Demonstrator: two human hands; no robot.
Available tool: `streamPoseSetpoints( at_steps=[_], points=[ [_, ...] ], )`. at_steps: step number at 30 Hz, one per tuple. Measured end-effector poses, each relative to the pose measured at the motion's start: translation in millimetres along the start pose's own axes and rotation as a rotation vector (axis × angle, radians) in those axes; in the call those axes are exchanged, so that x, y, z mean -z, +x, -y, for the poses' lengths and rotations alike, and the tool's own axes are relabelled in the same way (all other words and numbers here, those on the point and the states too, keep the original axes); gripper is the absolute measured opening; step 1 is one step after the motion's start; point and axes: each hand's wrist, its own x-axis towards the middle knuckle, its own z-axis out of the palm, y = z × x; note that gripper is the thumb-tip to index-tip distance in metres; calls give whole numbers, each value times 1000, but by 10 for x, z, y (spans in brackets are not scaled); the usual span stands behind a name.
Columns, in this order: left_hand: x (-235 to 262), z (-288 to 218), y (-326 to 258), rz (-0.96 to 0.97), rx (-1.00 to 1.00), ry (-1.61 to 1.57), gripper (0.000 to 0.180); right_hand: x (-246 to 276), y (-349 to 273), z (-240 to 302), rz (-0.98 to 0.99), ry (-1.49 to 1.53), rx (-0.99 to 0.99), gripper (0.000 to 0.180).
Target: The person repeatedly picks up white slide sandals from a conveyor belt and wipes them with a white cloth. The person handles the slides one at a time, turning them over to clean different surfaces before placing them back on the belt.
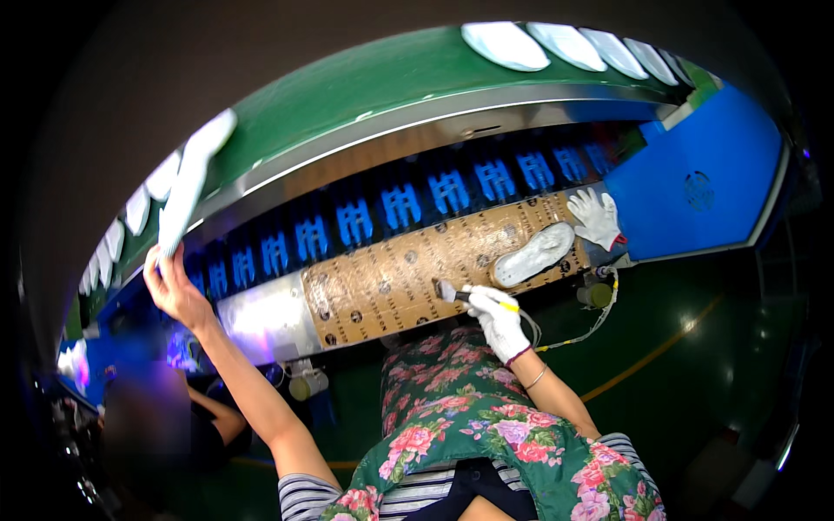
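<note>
My bare left hand (178,291) is stretched out to the far left, its fingers pinching one end of a long white shoe sole (182,195). That sole stands tilted over the green conveyor belt (347,78). In a white knitted glove, my right hand (497,323) is closed round a brush (448,292) with a dark handle. The brush head rests at or just above the tape-covered cardboard sheet (391,278); I cannot tell if it touches. Just beyond my right hand, a whitish-grey sole (532,254) lies on the cardboard.
An empty white glove (596,217) lies beside a blue machine housing (708,182). Several white soles (504,45) sit along the belt. A metal rail (452,108) and a row of blue slotted fixtures (401,206) run behind the cardboard. At lower left is another person (165,417).
</note>
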Motion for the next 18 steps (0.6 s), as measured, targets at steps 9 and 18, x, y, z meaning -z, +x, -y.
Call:
streamPoseSetpoints(
  at_steps=[9, 18],
  points=[
    [219, -859, -989, -126, 422, 14, 46, -556, -100, 434, 279, 99, 109, 21],
    [-450, -382, -2724, 153, 1342, -590, 93, -1620, -526, 710, 641, -510, 350, 19]
  ],
)
